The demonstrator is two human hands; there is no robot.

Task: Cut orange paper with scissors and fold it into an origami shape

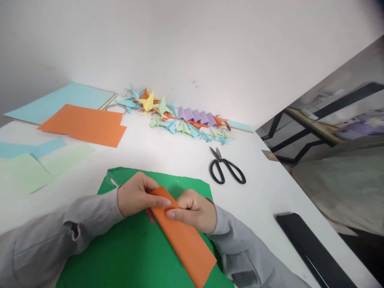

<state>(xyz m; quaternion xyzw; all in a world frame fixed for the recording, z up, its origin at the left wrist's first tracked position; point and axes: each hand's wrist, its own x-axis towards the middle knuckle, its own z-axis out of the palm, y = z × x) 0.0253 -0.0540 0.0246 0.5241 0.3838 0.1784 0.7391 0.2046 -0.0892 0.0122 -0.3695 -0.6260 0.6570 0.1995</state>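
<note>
A folded strip of orange paper (187, 242) slants across the view, held up between both hands over a green mat (129, 248). My left hand (136, 196) grips its upper end, the thumb lying on the front face and the fingers mostly behind. My right hand (196, 210) pinches the strip's right edge close to the left thumb, with its own thumb on the front and curled fingers behind. The two thumb tips are almost side by side. The lower end of the strip hangs free toward me.
Black-handled scissors (223, 164) lie partly opened beyond the mat. Folded paper stars (148, 102) and a purple pleated paper (196, 115) line the wall. Orange sheets (85, 124), blue sheets (60, 104) and pale green sheets (30, 172) are at left. A black glossy object (312, 248) sits right.
</note>
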